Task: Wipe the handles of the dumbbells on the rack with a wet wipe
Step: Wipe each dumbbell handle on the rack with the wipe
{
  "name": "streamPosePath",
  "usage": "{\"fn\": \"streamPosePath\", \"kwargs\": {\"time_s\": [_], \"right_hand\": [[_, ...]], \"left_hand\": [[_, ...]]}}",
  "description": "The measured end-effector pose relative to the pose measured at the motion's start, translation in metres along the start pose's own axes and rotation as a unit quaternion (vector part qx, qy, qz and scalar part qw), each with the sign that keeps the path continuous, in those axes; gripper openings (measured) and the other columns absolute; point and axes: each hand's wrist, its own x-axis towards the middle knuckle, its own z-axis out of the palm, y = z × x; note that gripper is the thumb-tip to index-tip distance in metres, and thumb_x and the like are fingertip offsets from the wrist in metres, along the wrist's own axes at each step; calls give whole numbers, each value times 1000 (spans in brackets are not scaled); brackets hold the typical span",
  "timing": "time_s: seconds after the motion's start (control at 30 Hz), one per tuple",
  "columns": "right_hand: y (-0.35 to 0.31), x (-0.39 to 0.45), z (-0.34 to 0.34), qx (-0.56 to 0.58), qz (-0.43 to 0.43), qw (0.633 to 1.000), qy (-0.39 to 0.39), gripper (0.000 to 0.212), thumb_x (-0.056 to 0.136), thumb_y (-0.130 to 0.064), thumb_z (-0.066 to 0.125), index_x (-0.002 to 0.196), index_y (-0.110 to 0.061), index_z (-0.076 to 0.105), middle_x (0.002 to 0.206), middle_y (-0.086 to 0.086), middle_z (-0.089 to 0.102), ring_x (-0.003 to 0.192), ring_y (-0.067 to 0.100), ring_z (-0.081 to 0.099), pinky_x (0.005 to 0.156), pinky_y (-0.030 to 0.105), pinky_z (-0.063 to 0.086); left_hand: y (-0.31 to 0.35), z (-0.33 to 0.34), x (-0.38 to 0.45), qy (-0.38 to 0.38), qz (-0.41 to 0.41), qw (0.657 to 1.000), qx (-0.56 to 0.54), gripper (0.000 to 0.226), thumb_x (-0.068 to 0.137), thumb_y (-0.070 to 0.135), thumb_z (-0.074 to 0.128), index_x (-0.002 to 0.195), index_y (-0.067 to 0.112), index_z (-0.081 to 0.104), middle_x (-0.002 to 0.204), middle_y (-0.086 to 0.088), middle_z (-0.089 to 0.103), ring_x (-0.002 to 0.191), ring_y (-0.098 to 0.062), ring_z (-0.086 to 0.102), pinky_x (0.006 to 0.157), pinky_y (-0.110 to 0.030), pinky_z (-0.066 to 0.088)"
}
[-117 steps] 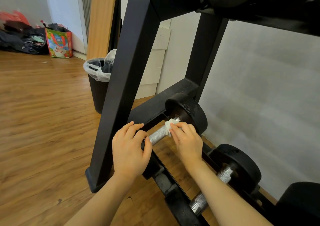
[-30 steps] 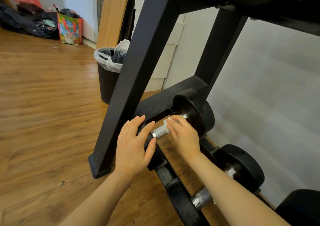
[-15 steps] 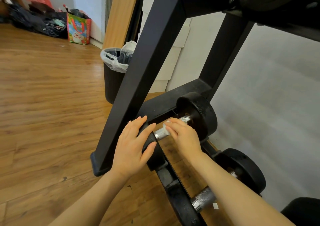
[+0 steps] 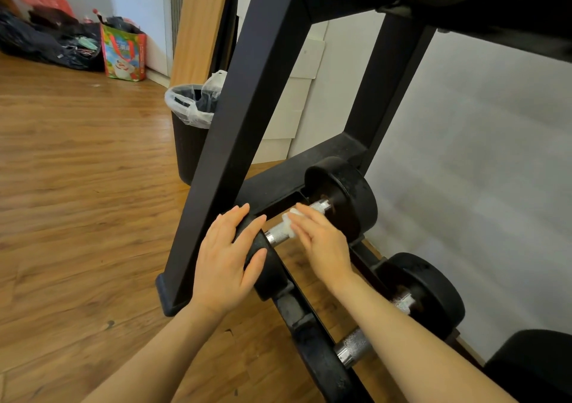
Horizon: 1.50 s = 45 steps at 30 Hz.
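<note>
The right hand (image 4: 322,241) lays nearly straight fingers (image 4: 301,220) over the wet wipe (image 4: 289,221), pressing it onto the knurled handle (image 4: 280,232) of the end dumbbell on the rack's (image 4: 247,118) bottom shelf. That handle runs diagonally from the near weight head (image 4: 266,266), steadied under the left hand's (image 4: 223,266) flat, spread fingers, toward the far weight head (image 4: 349,195) by the wall. The wiping hand is nearer the uncovered far stretch, so I judge the next stroke goes along that axis.
</note>
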Motion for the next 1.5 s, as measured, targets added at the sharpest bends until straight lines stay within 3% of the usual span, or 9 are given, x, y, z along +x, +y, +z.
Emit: {"fn": "streamPosePath", "kwargs": {"time_s": [0.3,0.4,0.53,0.63,0.73,1.03,1.17,1.4,1.5], "right_hand": [[4,-15,9,-55,-10,998,31,42,98,-25,52,140,-22,50,151,-1,39,125,12,50,91,23,45],[4,-12,6,-33,56,996,63,32,97,-41,50,126,-27,55,114,-24,51,102,-12,51,78,14,49],[0,-7,13,-50,52,989,128,27,95,-38,49,108,-23,68,101,0,58,92,9,51,77,23,41],[-1,-5,15,-32,66,991,113,28,95,-34,50,114,-19,65,111,-6,53,97,-6,36,79,3,33],[-7,-10,20,70,79,988,116,18,96,-20,56,109,-14,65,108,-6,53,99,-8,43,77,1,37],[-7,-14,15,227,152,952,141,14,98,-19,56,109,-14,62,106,-4,52,97,-13,50,73,2,42],[-9,-22,27,132,111,979,106,15,97,-29,55,109,-24,63,100,-22,49,99,-7,48,77,5,41],[-8,-17,25,46,56,989,126,14,98,-33,55,85,-36,58,88,-16,53,86,6,53,73,25,48],[-8,-18,24,9,26,989,144,11,96,-41,56,86,-37,58,93,-15,53,88,8,57,77,26,52]], "left_hand": [[1,1,0,5,1,1000,3,50,95,41,42,140,20,51,150,-7,44,143,-23,33,117,-42,20],[0,1,0,6,5,1000,5,50,96,40,42,141,20,51,150,-6,44,143,-22,33,118,-40,20],[1,1,0,11,5,1000,4,50,96,40,42,140,20,52,149,-6,44,143,-21,33,118,-41,21],[1,2,0,12,5,1000,4,50,95,40,42,140,20,52,149,-6,45,142,-23,34,116,-45,24],[-1,3,0,15,5,1000,6,50,95,40,43,141,21,51,150,-6,44,143,-21,33,116,-43,23],[-1,4,-1,25,0,1000,7,52,96,41,41,145,24,45,153,-4,40,145,-8,19,118,-35,14],[0,5,-2,26,-2,1000,9,52,96,41,41,145,24,45,152,-5,41,145,-10,21,117,-39,17],[1,5,-2,26,-7,1000,8,52,96,41,41,145,23,46,152,-4,40,145,-9,20,121,-27,7],[2,4,-1,23,-9,1000,7,52,96,41,41,144,23,47,152,-4,41,145,-11,22,119,-35,12]]}}
